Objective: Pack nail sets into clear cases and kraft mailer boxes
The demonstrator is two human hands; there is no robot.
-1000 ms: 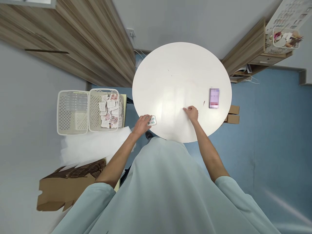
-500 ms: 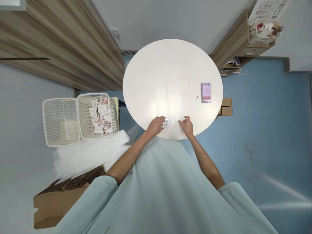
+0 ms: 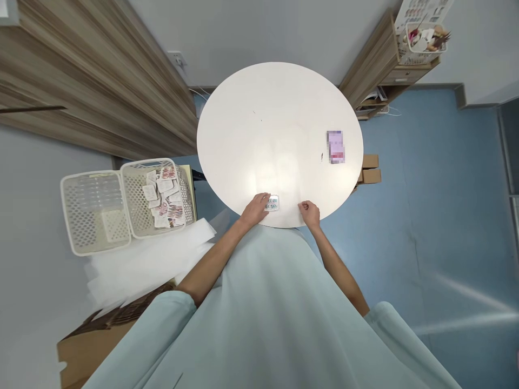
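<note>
Near the front edge of the white oval table [image 3: 279,97] lies a small flat clear case [image 3: 273,203] with teal-green marks or pieces in it. My left hand [image 3: 255,209] grips the case's left side, fingers at the far edge and thumb at the near one. To the right, apart from the case, my right hand [image 3: 310,214] is at the table top with fingers curled in a pinch. Whatever it pinches, if anything, is too small to make out. A blurred purple packet [image 3: 336,147] lies toward the table's right side, with a tiny dark scrap [image 3: 322,157] beside it.
Left of the table stands an open white perforated basket [image 3: 135,213] holding many printed cards [image 3: 164,197]. White sheeting [image 3: 150,259] and a cardboard box [image 3: 93,346] are below it. Small brown boxes [image 3: 371,176] sit beyond the table's right edge. A wooden cabinet [image 3: 373,65] stands at far right.
My right hand's fingers have curled in more tightly. My left hand stays at the case. The whole view has shifted and tilted slightly.
</note>
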